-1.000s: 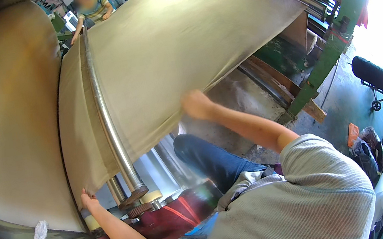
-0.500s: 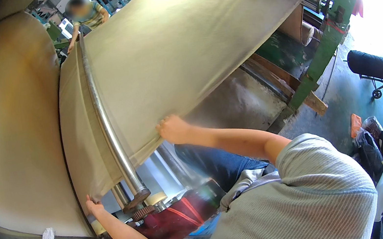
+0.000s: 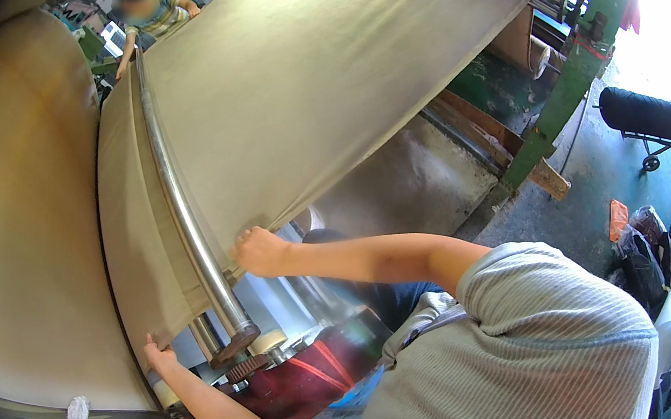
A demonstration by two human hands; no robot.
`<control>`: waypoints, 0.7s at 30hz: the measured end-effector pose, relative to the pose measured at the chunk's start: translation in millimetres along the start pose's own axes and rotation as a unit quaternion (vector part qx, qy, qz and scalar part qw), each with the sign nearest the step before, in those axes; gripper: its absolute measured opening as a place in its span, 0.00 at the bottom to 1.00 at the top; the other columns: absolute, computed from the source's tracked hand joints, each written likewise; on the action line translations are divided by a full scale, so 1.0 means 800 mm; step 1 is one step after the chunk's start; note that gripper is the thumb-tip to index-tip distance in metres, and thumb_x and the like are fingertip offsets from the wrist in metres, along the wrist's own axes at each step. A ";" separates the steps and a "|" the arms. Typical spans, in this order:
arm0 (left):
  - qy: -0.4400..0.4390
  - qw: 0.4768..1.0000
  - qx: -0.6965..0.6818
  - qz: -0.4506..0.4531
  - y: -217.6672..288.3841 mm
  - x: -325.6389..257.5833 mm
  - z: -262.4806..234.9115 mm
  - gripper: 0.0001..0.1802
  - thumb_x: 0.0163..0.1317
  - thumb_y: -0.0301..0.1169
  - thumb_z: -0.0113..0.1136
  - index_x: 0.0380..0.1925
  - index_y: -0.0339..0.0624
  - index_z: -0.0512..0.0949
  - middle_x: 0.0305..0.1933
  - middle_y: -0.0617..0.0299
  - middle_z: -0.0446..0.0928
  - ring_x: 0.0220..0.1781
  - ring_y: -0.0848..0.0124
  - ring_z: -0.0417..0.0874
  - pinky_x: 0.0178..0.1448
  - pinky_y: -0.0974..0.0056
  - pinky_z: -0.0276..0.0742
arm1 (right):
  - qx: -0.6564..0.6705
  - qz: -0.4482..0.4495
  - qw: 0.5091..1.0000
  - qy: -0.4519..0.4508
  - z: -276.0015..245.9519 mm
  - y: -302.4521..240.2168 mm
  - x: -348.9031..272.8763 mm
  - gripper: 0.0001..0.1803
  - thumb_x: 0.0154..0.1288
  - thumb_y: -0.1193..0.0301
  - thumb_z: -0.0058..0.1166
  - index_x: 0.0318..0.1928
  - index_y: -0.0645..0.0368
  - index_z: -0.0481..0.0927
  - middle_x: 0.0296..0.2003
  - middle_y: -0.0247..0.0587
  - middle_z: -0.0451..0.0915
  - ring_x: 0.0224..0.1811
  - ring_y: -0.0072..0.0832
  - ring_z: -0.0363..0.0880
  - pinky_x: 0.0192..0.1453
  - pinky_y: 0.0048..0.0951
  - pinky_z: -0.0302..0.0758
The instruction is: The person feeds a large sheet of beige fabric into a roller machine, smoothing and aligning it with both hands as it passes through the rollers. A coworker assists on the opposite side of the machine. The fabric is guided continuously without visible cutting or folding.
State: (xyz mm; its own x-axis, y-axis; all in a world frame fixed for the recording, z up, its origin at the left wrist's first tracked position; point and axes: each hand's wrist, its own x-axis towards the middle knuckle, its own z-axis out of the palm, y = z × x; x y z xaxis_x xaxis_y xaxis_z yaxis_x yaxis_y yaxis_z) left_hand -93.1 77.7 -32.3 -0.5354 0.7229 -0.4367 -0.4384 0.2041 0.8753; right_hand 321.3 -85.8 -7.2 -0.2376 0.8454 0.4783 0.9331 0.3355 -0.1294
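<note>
A wide beige fabric sheet (image 3: 316, 82) stretches from the far rollers, passes at a shiny metal bar (image 3: 183, 206) and reaches a large cylinder (image 3: 30, 229) at the left. My right hand (image 3: 262, 251) is closed on the near edge of the sheet, just right of the bar. At the sheet's lower left corner, beside the cylinder, my left hand (image 3: 159, 354) grips the edge with the thumb up. A gear (image 3: 248, 368) sits under the bar's near end, between my two hands.
Across the sheet a co-worker (image 3: 150, 16) leans in with a hand at its far edge. A green machine post (image 3: 567, 101) rises at the right. Farther right are a dark roll on a cart (image 3: 656, 116) and bags (image 3: 642, 259). Dark red cloth (image 3: 293, 389) hangs below the gear.
My right hand has moved left along the fabric edge, closer to the bar. My left hand has shifted slightly up. The co-worker's other arm has moved out to the right.
</note>
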 end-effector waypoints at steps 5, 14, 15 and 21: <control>-0.145 0.986 0.082 -0.022 -0.002 -0.005 0.007 0.17 0.60 0.26 0.39 0.42 0.46 0.78 0.44 0.62 0.77 0.43 0.64 0.78 0.40 0.62 0.75 | 0.058 -0.048 0.997 -0.007 0.001 -0.008 0.002 0.09 0.51 0.71 0.50 0.34 0.60 0.72 0.33 0.45 0.76 0.40 0.37 0.74 0.44 0.34 0.71; -0.202 0.974 0.099 -0.020 -0.009 0.018 0.003 0.15 0.59 0.27 0.43 0.42 0.45 0.78 0.45 0.61 0.76 0.47 0.67 0.76 0.45 0.64 0.73 | -0.030 0.183 0.981 -0.051 -0.062 0.160 -0.047 0.15 0.51 0.75 0.50 0.42 0.60 0.74 0.41 0.48 0.75 0.48 0.42 0.73 0.49 0.39 0.71; -0.262 0.957 0.121 -0.033 -0.013 0.006 0.021 0.15 0.59 0.27 0.43 0.42 0.45 0.78 0.45 0.60 0.76 0.46 0.67 0.76 0.45 0.64 0.73 | -0.082 0.238 0.968 -0.018 -0.067 0.192 -0.062 0.14 0.51 0.75 0.49 0.41 0.60 0.75 0.40 0.48 0.75 0.47 0.41 0.73 0.47 0.39 0.71; -0.100 0.994 0.019 0.044 0.011 0.074 -0.043 0.15 0.59 0.29 0.46 0.44 0.44 0.77 0.46 0.59 0.77 0.46 0.66 0.76 0.48 0.60 0.72 | -0.084 0.169 0.980 -0.065 -0.053 0.203 -0.089 0.07 0.49 0.70 0.48 0.27 0.55 0.80 0.28 0.42 0.80 0.35 0.37 0.79 0.39 0.37 0.72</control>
State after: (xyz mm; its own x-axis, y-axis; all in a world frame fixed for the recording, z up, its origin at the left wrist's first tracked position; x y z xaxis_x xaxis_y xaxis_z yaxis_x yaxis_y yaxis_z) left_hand -153.6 99.4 -57.8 -0.4142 0.8557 -0.3102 -0.3667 0.1551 0.9173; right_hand 500.9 -109.2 -25.1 0.0710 0.9458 0.3170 0.9931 -0.0373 -0.1110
